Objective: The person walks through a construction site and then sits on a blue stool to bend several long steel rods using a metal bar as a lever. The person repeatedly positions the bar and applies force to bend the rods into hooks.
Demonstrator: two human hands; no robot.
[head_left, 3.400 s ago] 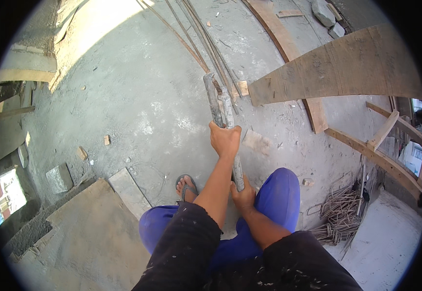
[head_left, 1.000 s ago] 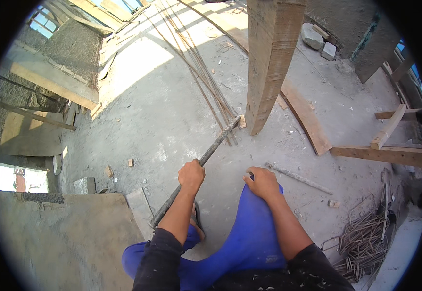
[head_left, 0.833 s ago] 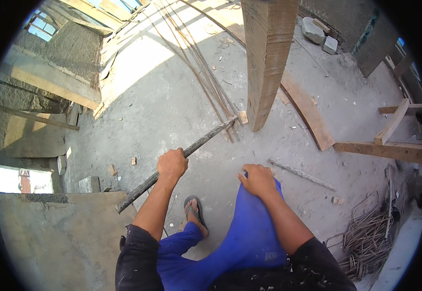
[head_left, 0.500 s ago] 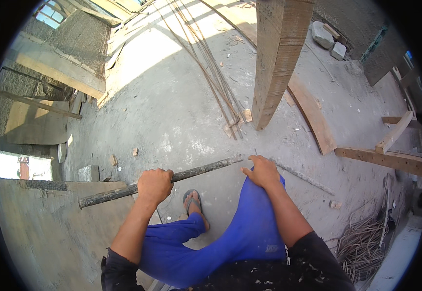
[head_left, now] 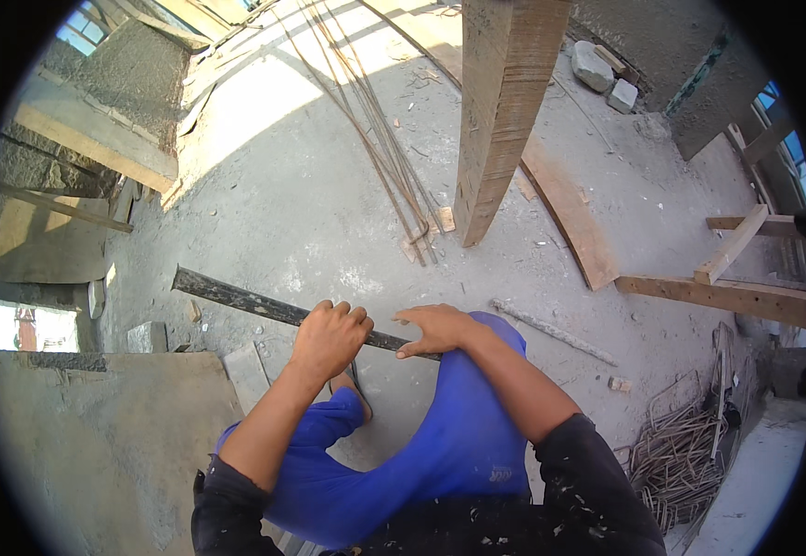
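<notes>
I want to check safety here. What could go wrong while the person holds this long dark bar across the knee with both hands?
1. The bar lies across the raised knee in blue trousers; if the right hand, which lies rather flat on it, slips, the bar may strike the leg.
2. The foot wears only an open sandal, so a dropped bar could hurt it.
3. The left hand is bare on rough metal.

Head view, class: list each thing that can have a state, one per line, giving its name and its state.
Left hand: closed around the dark bar.
Right hand: fingers laid flat on the bar, over the raised blue knee.
Dark bar: held off the floor, near level.
Wooden post: upright.
Rebar rods: lying on the floor.
Plank: flat on the floor.
</notes>
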